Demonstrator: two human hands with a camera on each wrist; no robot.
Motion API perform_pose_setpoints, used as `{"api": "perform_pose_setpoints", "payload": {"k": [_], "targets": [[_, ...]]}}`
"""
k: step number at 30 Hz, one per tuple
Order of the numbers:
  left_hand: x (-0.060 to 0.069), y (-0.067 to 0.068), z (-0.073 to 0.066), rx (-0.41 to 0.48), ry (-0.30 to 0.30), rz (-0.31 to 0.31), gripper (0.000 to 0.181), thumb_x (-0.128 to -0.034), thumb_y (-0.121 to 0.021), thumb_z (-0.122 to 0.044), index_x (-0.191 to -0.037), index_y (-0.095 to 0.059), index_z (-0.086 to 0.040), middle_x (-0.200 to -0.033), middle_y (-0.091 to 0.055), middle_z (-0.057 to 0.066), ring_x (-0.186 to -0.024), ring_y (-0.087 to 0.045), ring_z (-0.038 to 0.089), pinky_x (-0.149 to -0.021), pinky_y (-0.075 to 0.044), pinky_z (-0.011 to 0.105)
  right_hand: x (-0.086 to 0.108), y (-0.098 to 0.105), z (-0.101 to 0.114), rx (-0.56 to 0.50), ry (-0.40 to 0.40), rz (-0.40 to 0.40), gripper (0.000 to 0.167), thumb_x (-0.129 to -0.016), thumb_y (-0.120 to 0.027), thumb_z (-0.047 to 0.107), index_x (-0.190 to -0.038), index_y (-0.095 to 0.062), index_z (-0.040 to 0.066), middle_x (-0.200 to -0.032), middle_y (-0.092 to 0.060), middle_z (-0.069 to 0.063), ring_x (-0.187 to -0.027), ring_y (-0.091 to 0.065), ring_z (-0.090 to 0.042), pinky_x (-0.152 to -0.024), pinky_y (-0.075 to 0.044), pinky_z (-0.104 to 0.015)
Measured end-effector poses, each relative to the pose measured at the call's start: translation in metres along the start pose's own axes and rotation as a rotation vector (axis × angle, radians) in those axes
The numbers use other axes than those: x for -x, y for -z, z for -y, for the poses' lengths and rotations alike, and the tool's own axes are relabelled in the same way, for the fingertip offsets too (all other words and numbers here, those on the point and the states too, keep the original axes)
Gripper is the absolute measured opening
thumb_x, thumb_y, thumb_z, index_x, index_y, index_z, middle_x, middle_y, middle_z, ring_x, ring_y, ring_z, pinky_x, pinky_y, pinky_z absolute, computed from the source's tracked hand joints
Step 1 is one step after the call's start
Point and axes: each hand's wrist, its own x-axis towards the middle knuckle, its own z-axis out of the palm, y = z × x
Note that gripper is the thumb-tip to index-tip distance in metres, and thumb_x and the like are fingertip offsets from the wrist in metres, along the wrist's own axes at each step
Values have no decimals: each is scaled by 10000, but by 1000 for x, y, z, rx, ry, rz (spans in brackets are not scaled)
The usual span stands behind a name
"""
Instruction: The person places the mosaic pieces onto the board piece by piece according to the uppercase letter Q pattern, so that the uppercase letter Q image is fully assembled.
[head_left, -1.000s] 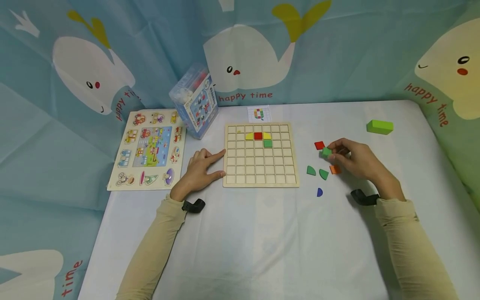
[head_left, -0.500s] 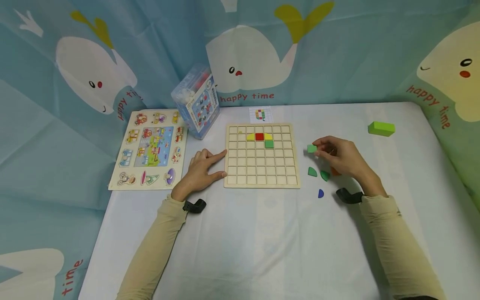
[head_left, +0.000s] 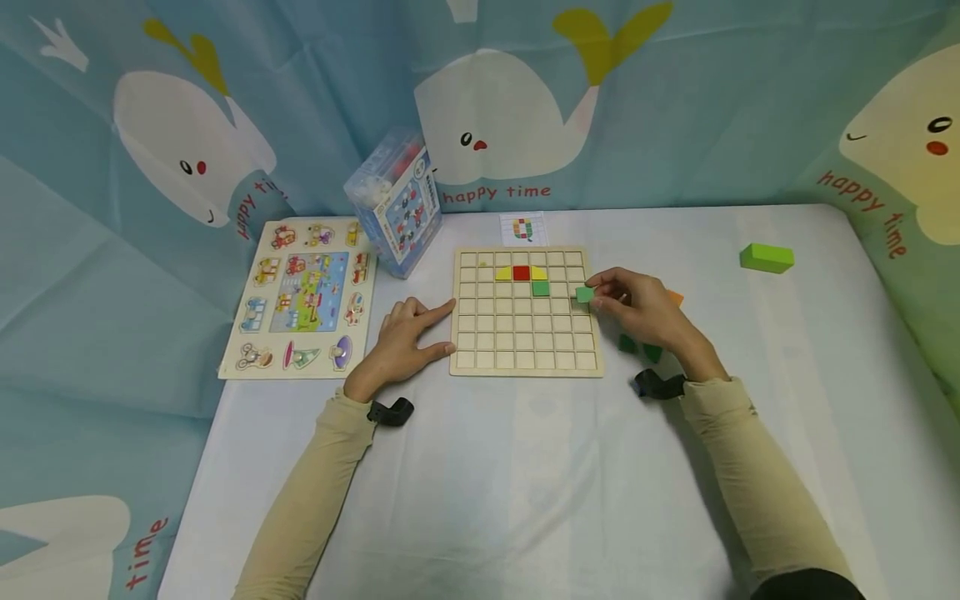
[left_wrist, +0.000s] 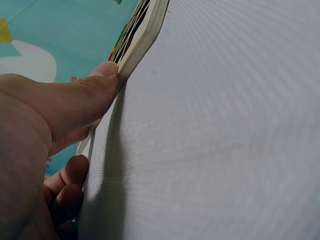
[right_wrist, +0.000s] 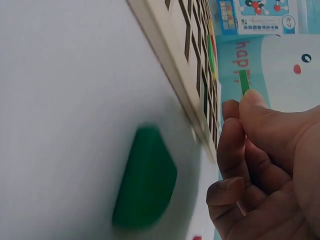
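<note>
A wooden grid board (head_left: 525, 346) lies in mid-table. On it sit a red square tile (head_left: 521, 273), two yellow tiles (head_left: 503, 273) on either side of it, and a green square (head_left: 540, 288) under the right one. My left hand (head_left: 401, 342) rests on the table, thumb and index finger touching the board's left edge; its other fingers are bent. My right hand (head_left: 637, 312) pinches a second green square tile (head_left: 584, 294) between thumb and fingertips, over the board's right edge. Under that hand lie two green quarter-round tiles (right_wrist: 145, 180), partly hidden.
Behind the board lies a pattern card (head_left: 523, 229). To the left are a vehicle peg puzzle (head_left: 251, 358) and a clear box (head_left: 393, 204). A light-green block (head_left: 767, 258) stands back right. An orange tile (head_left: 677, 297) shows behind the right hand.
My right hand has lifted the green square tile from among the loose tiles and carried it left to the board's right edge. The left hand stays at the board's left edge.
</note>
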Motion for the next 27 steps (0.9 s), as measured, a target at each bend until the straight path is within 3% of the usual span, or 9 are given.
{"api": "perform_pose_setpoints", "payload": {"k": [18,27], "targets": [[-1,-1,2,-7,-5,-5,732,-959,-799,-344,-1608,-490,-204,-1054,-463,90,-929,-344,242,-842,-259,397,-21,-20,16,-16,40,69,256,-1023,-719,122,-1253,-711,8,-1087,-736,-160,-961,-661,-260,-796,-479,-195],[0,-1,2,-10,2,6,728,-967,-790,-350,-1612,-484,-208,-1057,-450,82,-935,-338,240,-840,-246,392,-26,-26,19,-18,69,106,267,-1007,-744,134,-1249,-708,28,-1129,-728,-152,-976,-678,-274,-834,-499,-269]]}}
